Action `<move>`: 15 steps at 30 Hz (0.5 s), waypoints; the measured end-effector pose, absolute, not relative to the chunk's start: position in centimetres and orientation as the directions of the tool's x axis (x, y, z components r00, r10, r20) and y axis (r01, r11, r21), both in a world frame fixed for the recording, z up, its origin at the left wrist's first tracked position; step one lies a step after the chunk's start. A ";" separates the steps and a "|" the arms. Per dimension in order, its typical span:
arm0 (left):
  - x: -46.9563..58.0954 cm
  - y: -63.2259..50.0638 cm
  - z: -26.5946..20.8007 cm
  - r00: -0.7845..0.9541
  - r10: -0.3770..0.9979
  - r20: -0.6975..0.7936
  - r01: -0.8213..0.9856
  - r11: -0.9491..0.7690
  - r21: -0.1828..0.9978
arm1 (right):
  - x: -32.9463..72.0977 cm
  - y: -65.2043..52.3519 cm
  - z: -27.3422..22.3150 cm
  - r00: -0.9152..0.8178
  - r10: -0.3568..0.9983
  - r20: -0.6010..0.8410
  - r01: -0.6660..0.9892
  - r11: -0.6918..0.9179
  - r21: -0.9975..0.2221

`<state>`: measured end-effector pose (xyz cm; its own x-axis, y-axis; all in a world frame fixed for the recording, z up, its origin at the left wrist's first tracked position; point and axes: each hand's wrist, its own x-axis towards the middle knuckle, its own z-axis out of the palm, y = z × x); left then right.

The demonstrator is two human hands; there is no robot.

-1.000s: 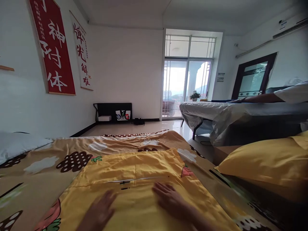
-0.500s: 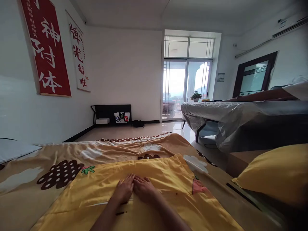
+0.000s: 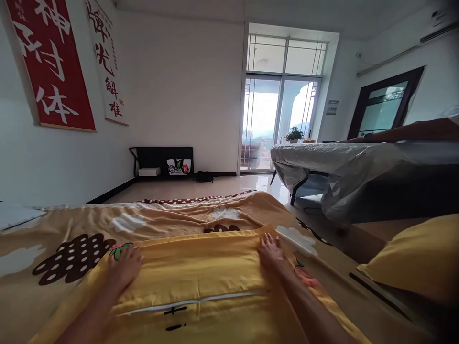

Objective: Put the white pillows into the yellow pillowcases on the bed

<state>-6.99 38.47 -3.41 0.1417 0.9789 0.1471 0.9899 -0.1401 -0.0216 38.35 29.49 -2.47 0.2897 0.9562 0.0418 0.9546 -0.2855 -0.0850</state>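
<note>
A yellow pillowcase [image 3: 201,265] with strawberry prints near its sides lies flat before me. A pale slit runs across its middle, with small dark marks below it. My left hand [image 3: 127,265] rests palm down on its far left part, beside a strawberry's green leaves, fingers stretched out. Near the far right corner my right hand [image 3: 271,248] lies palm down on the cloth, fingers spread. Neither hand grips anything. Under the pillowcase is a tan blanket [image 3: 179,215] with clouds and brown dotted shapes.
To the right sits a yellow pillow [image 3: 419,253]. Beyond it stands a plastic-covered table [image 3: 358,157]. A black low shelf [image 3: 154,160] with a white box and a printed bag is by the far wall. Glass doors [image 3: 279,124] are at the back.
My hands were together at the middle of the pillowcase; they have moved apart to its far left and far right. The cloth looks flatter and the pale slit shows more. The view has tilted down slightly.
</note>
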 end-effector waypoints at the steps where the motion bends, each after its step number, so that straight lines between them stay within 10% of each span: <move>1: -4.3 37.7 -3.1 0.192 0.972 0.133 0.981 -0.192 -0.015 | 36.0 29.8 -2.1 0.247 0.967 0.062 0.966 -0.241 -0.096; 8: 10.1 36.1 -5.2 0.446 0.895 0.028 0.891 -0.447 0.084 | 23.0 31.6 -3.8 -0.199 0.964 0.178 0.936 0.241 -0.257; 15: -5.2 39.4 -5.2 0.196 0.980 0.043 0.974 -0.200 0.103 | 36.9 31.3 -4.7 0.154 0.988 0.000 0.968 -0.151 -0.198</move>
